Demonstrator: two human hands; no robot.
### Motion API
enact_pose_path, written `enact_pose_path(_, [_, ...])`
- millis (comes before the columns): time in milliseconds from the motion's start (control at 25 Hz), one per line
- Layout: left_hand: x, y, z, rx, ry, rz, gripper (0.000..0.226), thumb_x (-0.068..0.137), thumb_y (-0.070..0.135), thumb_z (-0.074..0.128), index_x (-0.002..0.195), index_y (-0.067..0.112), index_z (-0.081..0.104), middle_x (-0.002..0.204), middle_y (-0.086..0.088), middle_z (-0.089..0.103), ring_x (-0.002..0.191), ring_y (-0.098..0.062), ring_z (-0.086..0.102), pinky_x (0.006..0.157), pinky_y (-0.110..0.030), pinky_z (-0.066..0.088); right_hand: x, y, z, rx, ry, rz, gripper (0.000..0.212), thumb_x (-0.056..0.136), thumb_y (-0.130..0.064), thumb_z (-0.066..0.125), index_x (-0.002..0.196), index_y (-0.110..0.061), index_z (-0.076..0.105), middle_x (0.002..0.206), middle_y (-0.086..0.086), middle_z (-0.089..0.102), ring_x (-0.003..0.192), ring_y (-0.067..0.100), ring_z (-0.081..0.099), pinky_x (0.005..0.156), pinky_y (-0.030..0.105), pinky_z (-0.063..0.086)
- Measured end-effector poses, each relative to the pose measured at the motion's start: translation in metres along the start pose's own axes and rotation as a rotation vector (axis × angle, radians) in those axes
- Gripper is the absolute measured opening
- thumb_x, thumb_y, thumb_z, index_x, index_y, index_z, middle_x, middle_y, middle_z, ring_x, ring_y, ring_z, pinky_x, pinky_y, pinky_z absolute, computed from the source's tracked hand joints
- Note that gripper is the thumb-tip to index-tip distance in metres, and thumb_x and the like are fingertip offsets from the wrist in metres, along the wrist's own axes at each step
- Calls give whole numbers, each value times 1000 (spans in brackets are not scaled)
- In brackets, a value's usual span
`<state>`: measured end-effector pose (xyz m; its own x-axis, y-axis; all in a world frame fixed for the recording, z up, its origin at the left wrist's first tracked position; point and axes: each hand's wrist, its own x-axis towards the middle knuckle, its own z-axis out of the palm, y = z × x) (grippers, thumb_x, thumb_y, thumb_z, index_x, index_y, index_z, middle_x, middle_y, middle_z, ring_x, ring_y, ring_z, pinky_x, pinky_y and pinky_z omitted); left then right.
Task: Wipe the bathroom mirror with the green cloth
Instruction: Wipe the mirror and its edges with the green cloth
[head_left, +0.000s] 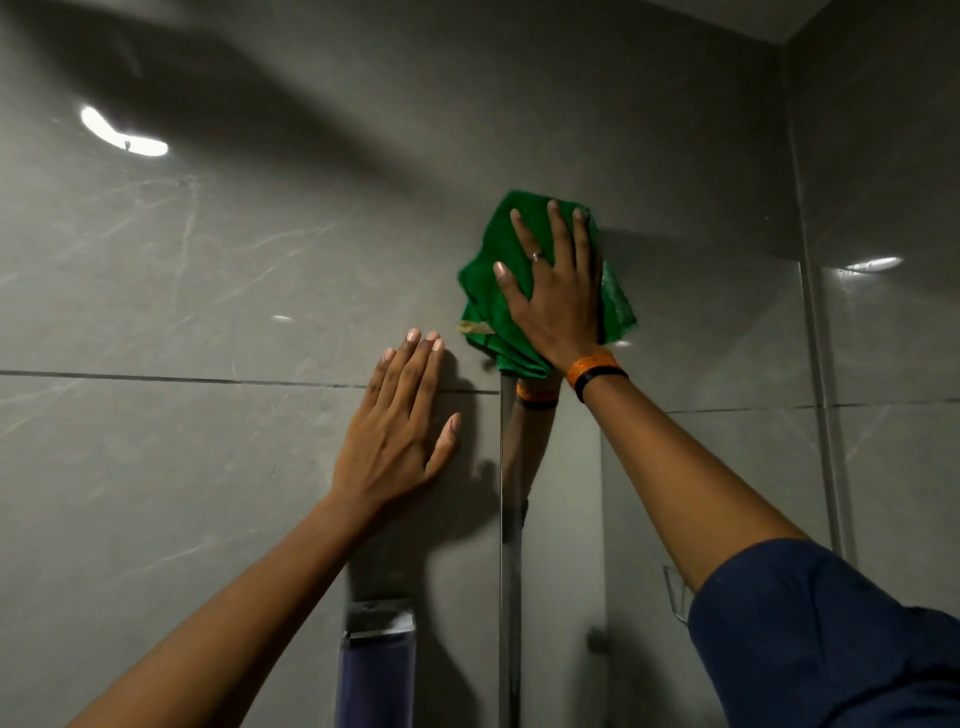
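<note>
My right grip (556, 291), spread flat on the cloth (498, 270), straddles the mirror (727, 338) corner; I judge it could slip off.

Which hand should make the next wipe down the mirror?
Right hand: it presses the cloth flat at the mirror's top-left corner. Left hand is bare on the tile.
</note>
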<state>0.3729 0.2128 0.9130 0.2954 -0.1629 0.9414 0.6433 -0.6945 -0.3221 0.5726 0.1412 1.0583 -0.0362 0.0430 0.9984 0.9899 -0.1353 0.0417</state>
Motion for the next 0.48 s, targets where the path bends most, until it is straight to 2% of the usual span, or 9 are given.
enact_pose_path(240, [-23, 7, -1, -23, -9, 17, 73, 102, 42, 38, 157, -4, 25, 165, -23, 29, 156, -33, 23, 129, -46, 16, -98, 1, 4, 88, -8, -165, 62, 100, -39, 53, 160, -32, 36, 174, 9, 23, 162, 38, 11, 126, 64, 23])
enact_pose_path(360, [-37, 7, -2, -14, -33, 56, 72, 101, 40, 38, 156, -5, 25, 164, -23, 29, 155, -34, 23, 129, -43, 12, -163, 3, 6, 130, -48, -181, 66, 100, -39, 56, 161, -37, 30, 175, 7, 20, 163, 35, 8, 125, 65, 23])
enact_pose_path(480, [-54, 6, -3, 32, -89, 142, 71, 101, 39, 37, 156, -5, 26, 164, -25, 30, 155, -35, 23, 128, -45, 15, -227, 1, 7, 140, -88, -177, 70, 99, -42, 55, 162, -41, 25, 176, 4, 17, 164, 34, 6, 124, 67, 24])
